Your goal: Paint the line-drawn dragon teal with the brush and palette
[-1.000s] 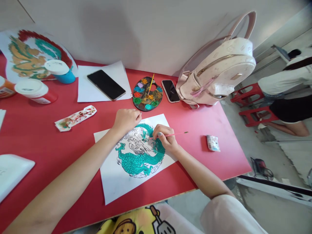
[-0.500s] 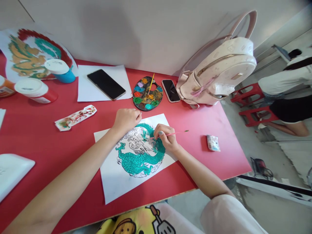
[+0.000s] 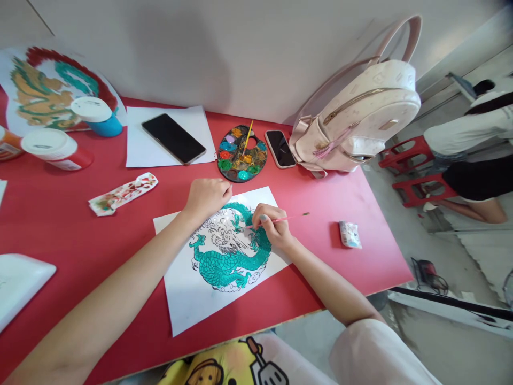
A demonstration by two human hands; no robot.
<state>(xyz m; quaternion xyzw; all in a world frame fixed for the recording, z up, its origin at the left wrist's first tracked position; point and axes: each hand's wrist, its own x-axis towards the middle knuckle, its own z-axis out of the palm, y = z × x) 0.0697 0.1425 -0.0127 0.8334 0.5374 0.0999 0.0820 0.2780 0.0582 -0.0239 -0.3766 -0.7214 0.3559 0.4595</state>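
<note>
In the head view a sheet of white paper [image 3: 184, 299] lies at an angle on the red table. On it is a dragon drawing [image 3: 224, 264], its body painted teal and its head left in black outline. My right hand [image 3: 273, 225] pinches a thin pink paintbrush [image 3: 292, 217], the tip down by the dragon's raised claw. My left hand [image 3: 208, 197] rests curled in a loose fist on the paper's top edge, with nothing visible in it. Just beyond the paper sits a paint palette [image 3: 234, 175] with several colours and a yellow brush [image 3: 248, 136] across it.
Two phones [image 3: 173, 138] lie behind, one on white sheets. A pale backpack [image 3: 360, 117] stands back right. Paint jars [image 3: 56, 149] and a painted sheet [image 3: 36, 91] are at the left. A stained strip [image 3: 123, 193] and a small packet [image 3: 350, 235] flank the paper. Other people sit on red stools [image 3: 425, 190].
The view has shifted very slightly. Both hands, the paintbrush and the paper look almost unmoved.
</note>
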